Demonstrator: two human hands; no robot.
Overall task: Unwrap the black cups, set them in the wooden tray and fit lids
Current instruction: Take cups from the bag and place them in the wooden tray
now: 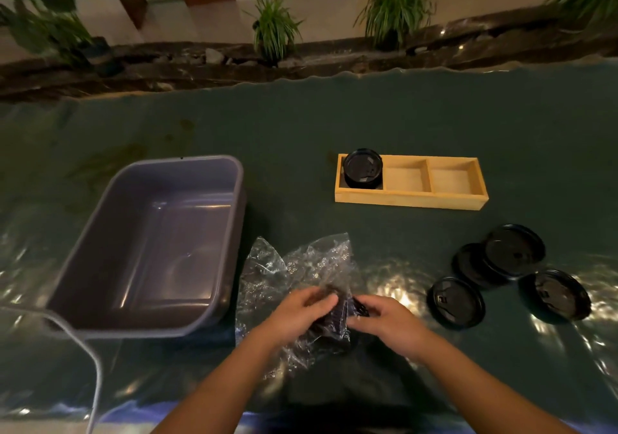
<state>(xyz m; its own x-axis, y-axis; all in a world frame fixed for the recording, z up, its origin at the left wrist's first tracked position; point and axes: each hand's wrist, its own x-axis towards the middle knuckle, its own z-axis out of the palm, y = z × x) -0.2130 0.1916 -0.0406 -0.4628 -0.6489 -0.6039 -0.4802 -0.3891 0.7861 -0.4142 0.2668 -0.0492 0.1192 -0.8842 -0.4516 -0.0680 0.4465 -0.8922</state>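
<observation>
A wooden tray with three compartments lies ahead on the right. Its left compartment holds a black cup with a lid; the other two are bare. Near the front edge, a crinkled clear plastic wrap covers black cups. My left hand grips the wrap and the cups through it. My right hand pinches the dark end of the bundle from the right. Several loose black lids lie to the right, two of them overlapping.
A grey plastic tub stands at the left, close to the wrap. A grey cable runs along the front left. The table wears a dark green shiny cover. Plants and rocks lie beyond the far edge.
</observation>
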